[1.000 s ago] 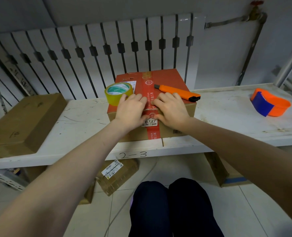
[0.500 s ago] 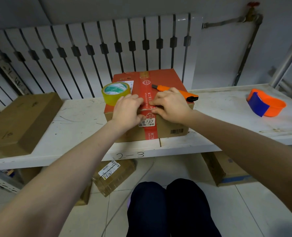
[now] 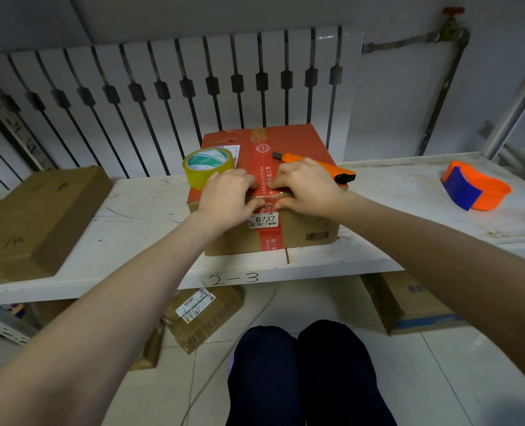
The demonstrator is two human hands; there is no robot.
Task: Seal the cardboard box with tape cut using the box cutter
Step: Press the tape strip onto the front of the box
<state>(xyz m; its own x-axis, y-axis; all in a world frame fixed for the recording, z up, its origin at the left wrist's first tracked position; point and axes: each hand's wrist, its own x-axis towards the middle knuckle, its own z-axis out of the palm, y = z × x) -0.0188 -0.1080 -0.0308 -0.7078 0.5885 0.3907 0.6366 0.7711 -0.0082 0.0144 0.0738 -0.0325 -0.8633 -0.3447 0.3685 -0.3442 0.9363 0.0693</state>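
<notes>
A cardboard box [image 3: 298, 139] with a red top and a red strip down its middle stands on the white shelf [image 3: 132, 222]. My left hand [image 3: 229, 195] and my right hand [image 3: 307, 189] lie side by side on the box's front top edge, fingertips pressing a piece of clear tape [image 3: 267, 195] across the red strip. A yellowish tape roll [image 3: 208, 166] sits on the box's left top corner, touching my left hand. An orange box cutter [image 3: 322, 168] lies on the box top behind my right hand, partly hidden by it.
A flat brown box [image 3: 31, 219] lies on the shelf at left. An orange and blue tape dispenser [image 3: 473, 190] rests on the shelf at right. More boxes [image 3: 206, 315] sit on the floor under the shelf. A radiator [image 3: 175, 96] stands behind. My knees [image 3: 298, 373] are below.
Both hands have slid a little farther back along the box's top edge, pressing the tape. The box, roll and cutter have stayed in place.
</notes>
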